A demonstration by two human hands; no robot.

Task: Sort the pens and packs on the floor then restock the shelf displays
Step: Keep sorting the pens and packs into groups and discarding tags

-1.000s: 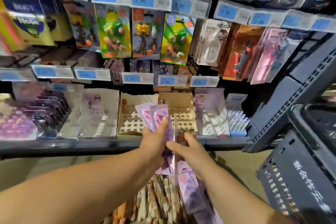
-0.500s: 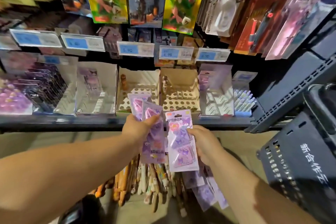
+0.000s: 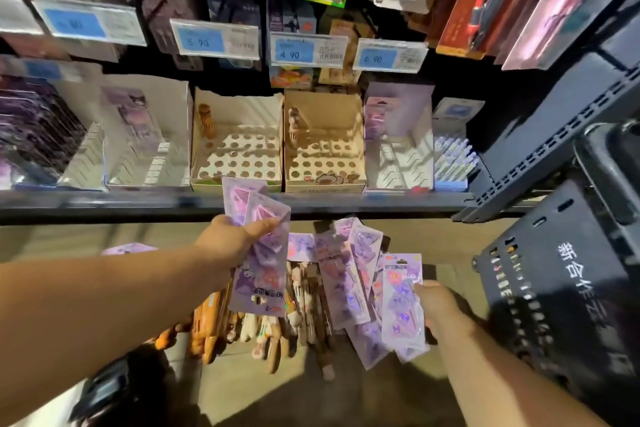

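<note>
The left hand (image 3: pixel 235 246) grips a small fan of purple packs (image 3: pixel 263 274), with the thumb laid across the front and the fingers hidden behind. At least two packs overlap there, and their tops stand in front of the dark shelf edge (image 3: pixel 138 208). The right hand (image 3: pixel 438 305) holds a single purple pack (image 3: pixel 403 302) by its right side, upright and low over the floor (image 3: pixel 242 392). Its fingers are mostly hidden behind the card. Between the two arms, more purple packs lie in a loose heap (image 3: pixel 349 274) on the floor. Just to their left is a pile of brown, orange and cream pens (image 3: pixel 277 326), partly covered by the packs in the left hand. On the shelf stand two cardboard boxes with rows of round holes, one cream (image 3: pixel 239 152) and one tan (image 3: pixel 325 152). Each holds a single pen near its back left corner. A white box (image 3: pixel 149 135) stands left of them and a pale purple box (image 3: pixel 398 139) right of them, and beside that is a small tray of white pens (image 3: pixel 452 158). Blue price tags (image 3: pixel 214 40) hang along the rail above. A black basket (image 3: pixel 561 288) stands at the right, close to the right arm.
</note>
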